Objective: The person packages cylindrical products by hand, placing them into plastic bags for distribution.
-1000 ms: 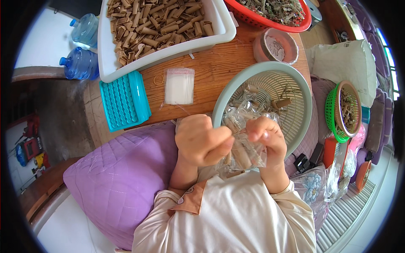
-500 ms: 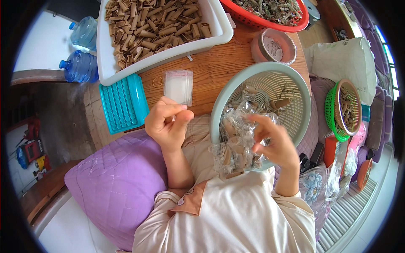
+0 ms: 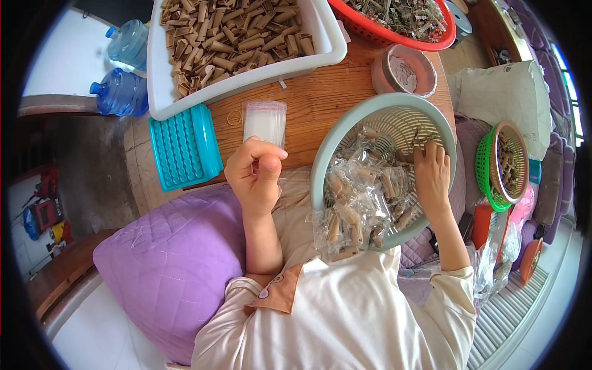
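Note:
My left hand is raised just below a stack of clear plastic bags, its thumb pressed against the bent forefinger. Whatever sits in that pinch, if anything, is hidden or too small to name. My right hand reaches into the right side of a grey-green basket, fingers bent down over a short brown tube beside some dried sprigs. The fingertips are partly hidden. Many brown tubes wrapped in clear plastic fill the basket's left and near part.
On the wooden table stand a white bin of brown tubes, a red basket of dried herbs and a pink tub of powder. A teal tray and rubber bands lie left. A green basket is at right.
My right hand has moved from above the wrapped tubes to the right, down into the basket over the loose brown tube. The left hand stays raised with its pinch closed.

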The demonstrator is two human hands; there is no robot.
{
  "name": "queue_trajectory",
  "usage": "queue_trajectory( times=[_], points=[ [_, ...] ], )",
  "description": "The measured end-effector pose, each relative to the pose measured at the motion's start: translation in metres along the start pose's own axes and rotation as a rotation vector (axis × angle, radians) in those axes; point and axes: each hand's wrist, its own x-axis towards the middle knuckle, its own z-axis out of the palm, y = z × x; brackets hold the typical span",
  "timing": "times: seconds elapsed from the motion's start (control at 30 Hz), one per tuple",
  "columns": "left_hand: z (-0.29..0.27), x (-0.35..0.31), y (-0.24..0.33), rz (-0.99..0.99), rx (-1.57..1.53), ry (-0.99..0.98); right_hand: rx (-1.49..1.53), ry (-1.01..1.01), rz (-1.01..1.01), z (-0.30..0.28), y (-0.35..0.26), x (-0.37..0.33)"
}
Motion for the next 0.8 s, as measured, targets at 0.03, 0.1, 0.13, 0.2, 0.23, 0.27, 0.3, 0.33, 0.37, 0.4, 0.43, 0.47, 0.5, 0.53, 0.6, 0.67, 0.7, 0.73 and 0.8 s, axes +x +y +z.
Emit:
queue_trajectory(
  times=[0.03,0.1,0.13,0.2,0.23,0.27,0.3,0.33,0.37,0.4,0.43,0.47,0.5,0.53,0.6,0.67,0.7,0.73,0.8],
  points=[
    [0.0,0.0,0.0,-0.01,-0.003,-0.002,-0.009,-0.025,-0.031,-0.001,0.001,0.0],
    [-0.002,0.0,-0.002,-0.007,-0.01,0.014,-0.013,-0.023,-0.075,-0.002,0.006,0.001],
    [-0.002,0.001,-0.004,-0.005,-0.024,0.024,-0.023,-0.025,-0.111,-0.003,0.008,0.0],
    [-0.004,0.007,-0.003,-0.116,0.133,0.069,-0.044,-0.022,-0.117,-0.001,0.011,-0.002],
    [-0.008,0.011,-0.002,-0.229,0.298,0.116,-0.056,-0.017,-0.128,0.0,0.011,-0.002],
    [-0.012,0.017,-0.001,-0.427,0.469,0.126,-0.055,-0.015,-0.13,0.001,0.011,-0.002],
    [-0.018,0.02,-0.011,-0.426,0.471,0.129,-0.048,-0.028,-0.132,0.001,0.012,-0.003],
    [-0.028,0.02,-0.026,-0.406,0.737,0.092,-0.043,-0.039,-0.137,0.001,0.011,-0.002],
    [-0.034,0.02,-0.04,-0.38,0.999,0.049,-0.045,-0.036,-0.14,0.0,0.011,-0.003],
    [-0.038,0.019,-0.05,-0.405,1.063,0.023,-0.062,-0.044,-0.138,0.0,0.01,-0.003],
    [-0.039,0.016,-0.059,-0.404,1.063,0.025,-0.079,-0.053,-0.136,0.001,0.01,-0.004],
    [-0.039,0.014,-0.067,-0.367,1.247,0.044,-0.079,-0.052,-0.136,0.002,0.01,-0.003],
    [-0.039,0.012,-0.073,-0.326,1.43,0.064,-0.114,-0.061,-0.13,0.002,0.01,-0.003],
    [-0.038,0.012,-0.076,-0.311,1.407,0.09,-0.147,-0.071,-0.123,0.003,0.01,-0.003],
    [-0.039,0.017,-0.078,-0.381,1.328,0.076,-0.074,-0.048,-0.108,0.0,0.013,-0.003],
    [-0.042,0.018,-0.077,-0.455,1.255,0.072,0.004,-0.021,-0.103,-0.009,0.014,0.0],
    [-0.044,0.019,-0.077,-0.483,1.233,0.065,0.112,0.018,-0.081,-0.018,0.013,0.002],
    [-0.045,0.019,-0.077,-0.509,1.206,0.056,0.217,0.055,-0.056,-0.025,0.012,0.003],
    [-0.046,0.018,-0.076,-0.473,1.197,0.078,0.395,0.062,-0.013,-0.032,0.011,0.006]
  ],
)
